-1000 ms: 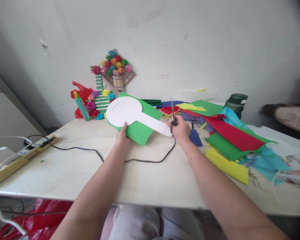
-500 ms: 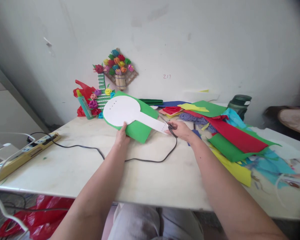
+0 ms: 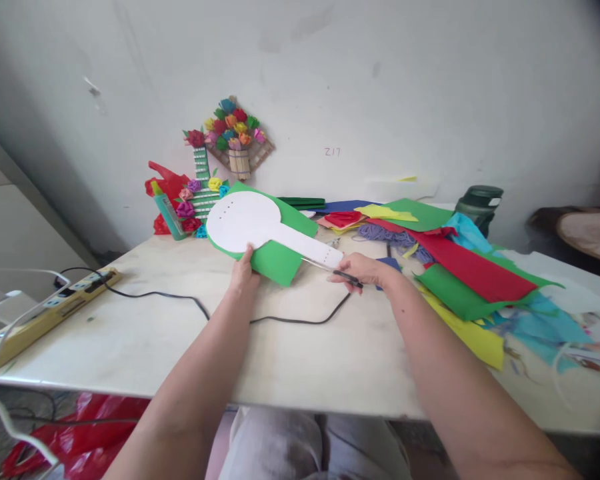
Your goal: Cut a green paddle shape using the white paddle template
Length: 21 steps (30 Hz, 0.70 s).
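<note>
My left hand (image 3: 245, 276) pinches the lower edge of a white paddle-shaped cutout (image 3: 245, 223) together with the green sheet (image 3: 279, 261) behind it. The cutout has a round head and a long straight handle with small dots at both ends. My right hand (image 3: 356, 269) is closed around the black handles of a pair of scissors (image 3: 320, 265). Their blades point left, along the lower edge of the cutout's handle and near the green sheet's right side. Whether the blades touch either one, I cannot tell.
Colored sheets (image 3: 473, 267) and purple yarn (image 3: 393, 235) lie at right, before a dark bottle (image 3: 477, 207). A glue bottle (image 3: 169, 212) and paper-flower crafts (image 3: 200, 180) stand back left. A black cord (image 3: 300, 321) crosses the table from a power strip (image 3: 55, 307).
My right hand has shifted slightly down, and the scissors now point left below the cutout's handle, their blades in sight. My left hand, the cutout and the green sheet stay in place.
</note>
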{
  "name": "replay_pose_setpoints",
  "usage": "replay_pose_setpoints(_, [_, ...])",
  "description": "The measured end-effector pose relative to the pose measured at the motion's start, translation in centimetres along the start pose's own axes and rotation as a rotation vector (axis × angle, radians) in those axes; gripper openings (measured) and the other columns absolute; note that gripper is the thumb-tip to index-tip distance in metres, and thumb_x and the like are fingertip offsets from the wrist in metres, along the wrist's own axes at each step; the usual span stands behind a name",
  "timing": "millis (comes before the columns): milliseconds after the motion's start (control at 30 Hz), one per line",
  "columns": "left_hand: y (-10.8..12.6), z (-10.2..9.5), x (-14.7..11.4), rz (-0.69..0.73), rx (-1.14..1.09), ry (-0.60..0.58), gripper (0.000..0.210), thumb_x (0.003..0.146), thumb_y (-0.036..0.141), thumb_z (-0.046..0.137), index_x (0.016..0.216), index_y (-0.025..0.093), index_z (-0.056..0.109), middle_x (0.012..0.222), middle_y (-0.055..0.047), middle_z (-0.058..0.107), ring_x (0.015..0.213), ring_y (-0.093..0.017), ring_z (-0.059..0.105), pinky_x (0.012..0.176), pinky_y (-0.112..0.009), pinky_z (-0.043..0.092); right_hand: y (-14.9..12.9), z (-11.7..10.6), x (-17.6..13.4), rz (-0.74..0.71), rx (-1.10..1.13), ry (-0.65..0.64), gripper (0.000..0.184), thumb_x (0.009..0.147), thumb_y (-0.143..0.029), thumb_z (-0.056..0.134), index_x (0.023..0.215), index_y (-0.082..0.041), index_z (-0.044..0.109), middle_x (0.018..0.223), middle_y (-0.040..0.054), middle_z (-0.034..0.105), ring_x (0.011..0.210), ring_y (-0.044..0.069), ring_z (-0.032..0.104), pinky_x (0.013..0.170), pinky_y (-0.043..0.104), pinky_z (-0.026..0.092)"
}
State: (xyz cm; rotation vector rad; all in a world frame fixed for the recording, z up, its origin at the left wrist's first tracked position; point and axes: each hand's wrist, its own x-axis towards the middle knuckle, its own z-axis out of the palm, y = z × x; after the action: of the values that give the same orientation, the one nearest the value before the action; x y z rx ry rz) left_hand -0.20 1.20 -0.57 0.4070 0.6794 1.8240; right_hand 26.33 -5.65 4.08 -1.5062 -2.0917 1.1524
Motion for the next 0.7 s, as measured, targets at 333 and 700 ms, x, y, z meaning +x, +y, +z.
replay_pose_setpoints(333, [-0.4, -0.2, 0.2, -0.029, 0.019, -0.046, 0.029, 0.069, 0.013, 0.067, 0.097, 0.017, 0.061, 0.111, -0.008, 0.063, 0.112, -0.026, 0.051, 0.091, -0.043, 0.045, -0.2, 0.9, 0.7, -0.03, 0.026, 0.021, 0.048, 0.058, -0.06, 0.066, 0.059, -0.013, 0.055, 0.048, 0.0017, 0.058, 0.034, 0.006, 0.047, 0.038, 0.018, 0.038])
replay_pose_setpoints(700, [-0.3, 0.1, -0.4, -0.047, 0.039, -0.063, 0.029, 0.07, 0.013, 0.066, 0.099, 0.016, 0.06, 0.112, -0.009, 0.062, 0.113, -0.027, 0.051, 0.091, -0.046, 0.044, -0.4, 1.7, 1.1, -0.032, 0.092, 0.039, 0.046, 0.058, -0.057, 0.068, 0.066, -0.013, 0.059, 0.045, -0.0012, 0.056, 0.032, 0.006, 0.046, 0.035, 0.017, 0.037])
